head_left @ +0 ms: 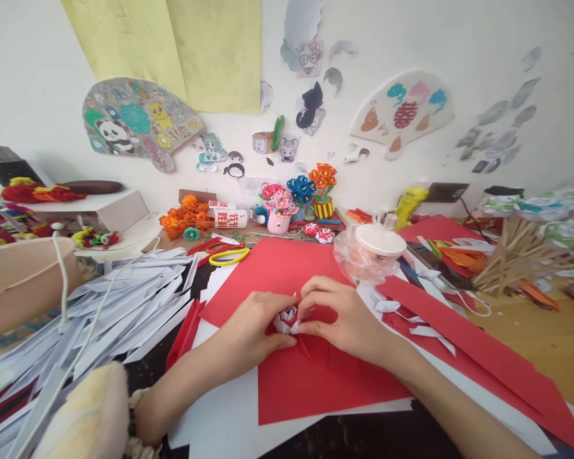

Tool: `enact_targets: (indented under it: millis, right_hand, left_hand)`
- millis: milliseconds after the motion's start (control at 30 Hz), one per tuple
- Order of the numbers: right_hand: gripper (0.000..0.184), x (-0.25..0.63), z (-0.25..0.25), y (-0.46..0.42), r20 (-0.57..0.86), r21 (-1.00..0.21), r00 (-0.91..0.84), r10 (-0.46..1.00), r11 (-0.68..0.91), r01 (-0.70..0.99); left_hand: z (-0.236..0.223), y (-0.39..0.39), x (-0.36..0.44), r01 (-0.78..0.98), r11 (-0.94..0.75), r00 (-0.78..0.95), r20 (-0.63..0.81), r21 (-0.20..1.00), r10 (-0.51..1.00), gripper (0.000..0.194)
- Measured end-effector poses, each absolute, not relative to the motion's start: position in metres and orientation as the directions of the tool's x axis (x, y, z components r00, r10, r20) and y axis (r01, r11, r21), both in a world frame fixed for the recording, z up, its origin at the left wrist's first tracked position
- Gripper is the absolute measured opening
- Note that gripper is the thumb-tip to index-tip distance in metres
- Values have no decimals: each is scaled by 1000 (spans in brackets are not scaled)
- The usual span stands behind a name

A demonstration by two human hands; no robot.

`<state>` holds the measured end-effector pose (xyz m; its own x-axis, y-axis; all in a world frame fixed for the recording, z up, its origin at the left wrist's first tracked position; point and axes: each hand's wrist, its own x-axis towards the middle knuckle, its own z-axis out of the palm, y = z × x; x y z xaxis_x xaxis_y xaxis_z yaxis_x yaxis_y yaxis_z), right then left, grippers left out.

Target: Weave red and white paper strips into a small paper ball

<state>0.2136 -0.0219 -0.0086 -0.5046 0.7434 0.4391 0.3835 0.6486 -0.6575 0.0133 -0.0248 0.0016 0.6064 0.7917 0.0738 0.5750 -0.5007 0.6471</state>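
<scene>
A small white folded-paper piece [286, 320] with pointed tips is held between both hands over red paper sheets [310, 389]. My left hand [253, 325] grips it from the left, thumb below and fingers above. From the right, my right hand [337, 315] pinches its edge with thumb and index finger. A narrow red strip [305, 347] shows just below the piece; I cannot tell whether it is joined to it. My fingers hide part of the folded piece.
Loose white paper strips [143, 299] pile up at left, beside a beige bowl [23, 280]. Yellow-handled scissors [228, 256] lie behind the red paper. A lidded plastic cup [375, 245] stands right of them. Small flower pots [278, 222] line the wall. A white cable [103, 299] crosses the strips.
</scene>
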Motion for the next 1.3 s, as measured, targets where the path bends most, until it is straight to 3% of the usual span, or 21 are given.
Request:
enact_targets:
  millis: [133,300,467,700,833,1033,1300]
  right_hand:
    - [20,215,-5,-25,437,-596,-532,725,676,432]
    - [26,211,-7,-24,380,-610,-441,813,579,541]
    - [27,208,-9,-24,364,-608,-403,840,541,581]
    - [42,218,-4,-19,200,-751,-475,857,445,487]
    - [37,221,-3,-16,213,-751,-472,856,452,482]
    - [43,219,-6,-15,247,-734,-469,848,480,480]
    - [36,215,-12,-14,218,-791,-468,856,436,430]
  left_hand:
    - [4,-25,15,567,-497,610,70,657,790,18]
    - [8,-26,16,595,-502,607,58,628,793,28]
    - [5,-27,17,595,-523,610,81,611,788,24]
    - [9,-28,11,504,-480,631,73,718,772,42]
    - [13,-27,1,438,-456,646,82,775,759,57]
    - [9,-21,-2,422,-440,627,95,793,773,52]
    - [1,-19,2,439,-423,594,97,792,798,49]
